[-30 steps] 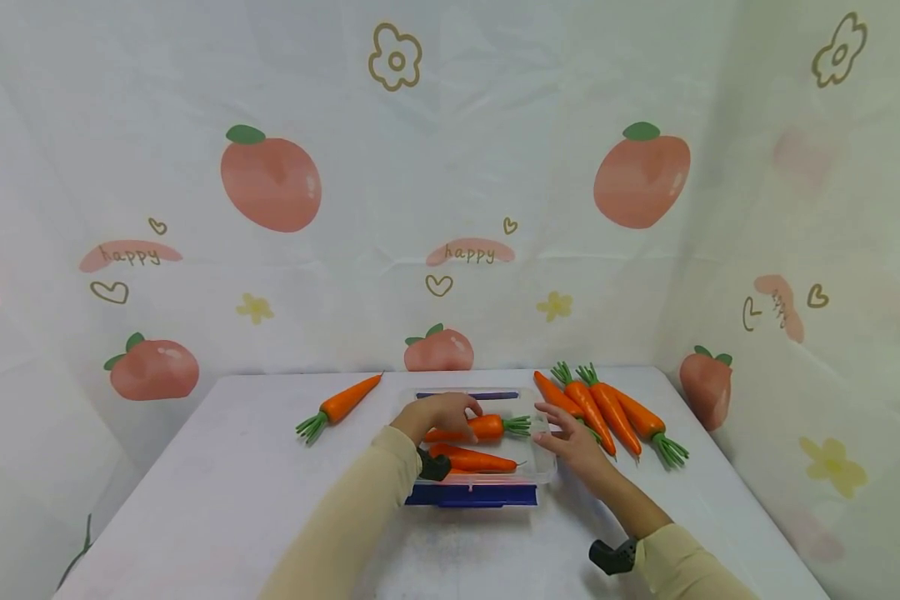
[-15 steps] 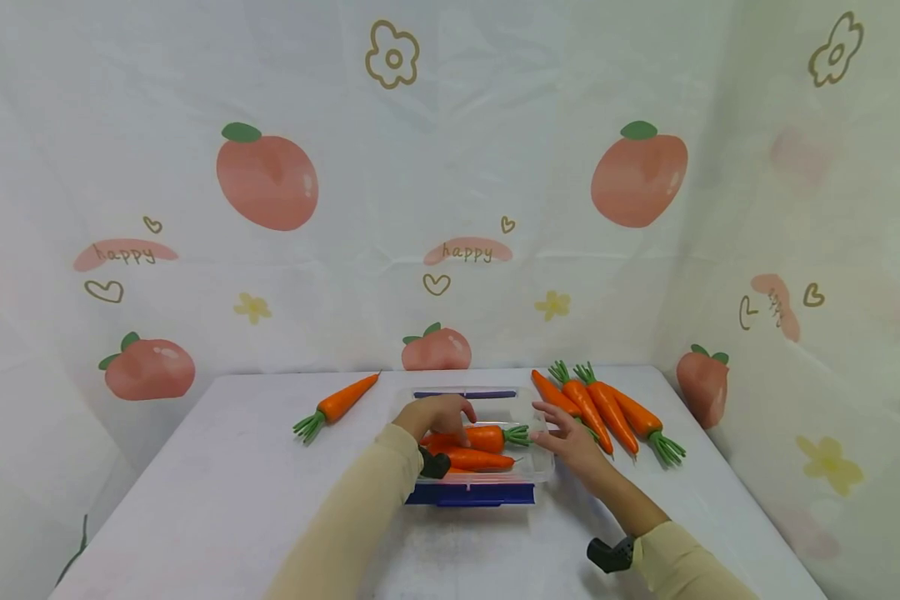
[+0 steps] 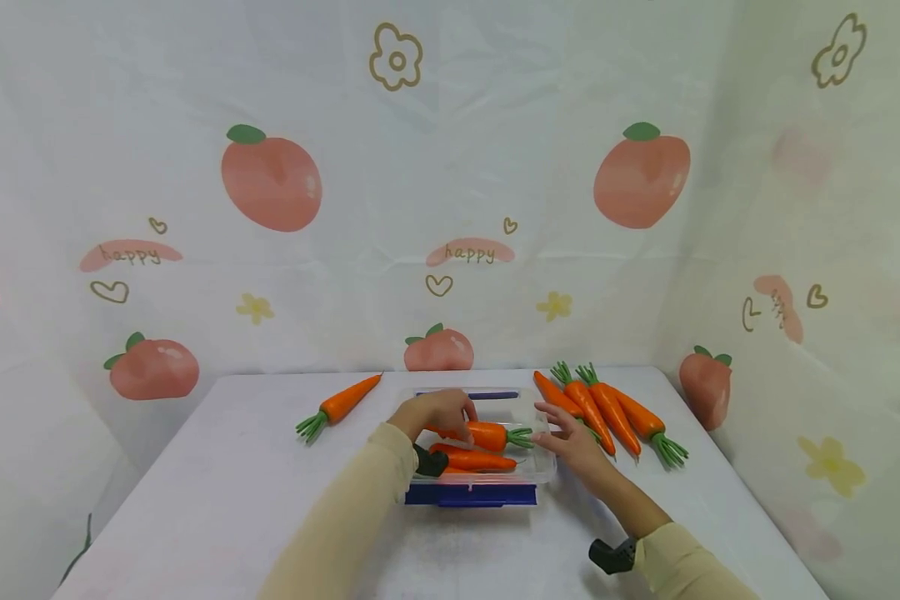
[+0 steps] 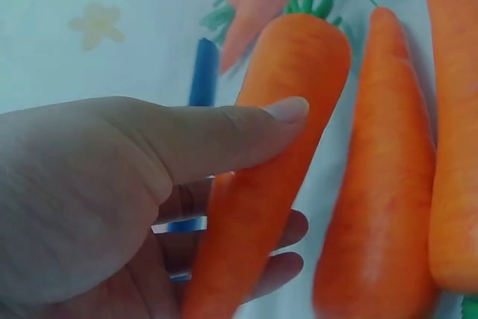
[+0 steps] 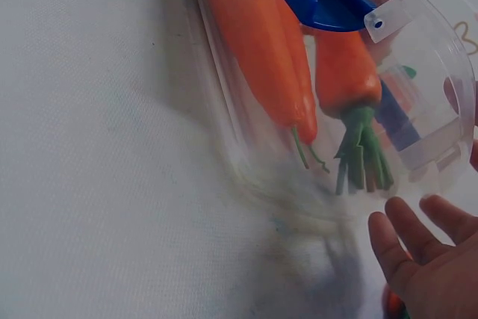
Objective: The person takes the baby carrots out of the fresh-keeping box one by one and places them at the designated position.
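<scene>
My left hand (image 3: 441, 410) reaches into a clear plastic box (image 3: 546, 473) and grips a carrot (image 3: 489, 436) with green stalks pointing right. In the left wrist view the thumb lies across this carrot (image 4: 258, 207), with fingers curled behind it. More carrots (image 3: 480, 459) lie along the near side of the box, tips to the right; in the right wrist view these carrots (image 5: 258, 42) show through the clear wall. My right hand (image 3: 576, 437) is at the box's right end, fingers spread and loosely bent, fingertips close to the rim, holding nothing.
Several carrots (image 3: 598, 410) lie together on the table right of the box. A single carrot (image 3: 345, 402) lies at the back left. A blue latch flap (image 3: 471, 495) sticks out at the box's front, and another blue flap (image 3: 495, 396) is at the back. A patterned cloth wall stands behind.
The gripped carrot has shifted slightly toward the near side of the box, closer to the carrots there. My left hand stays around it; my right hand has hardly moved.
</scene>
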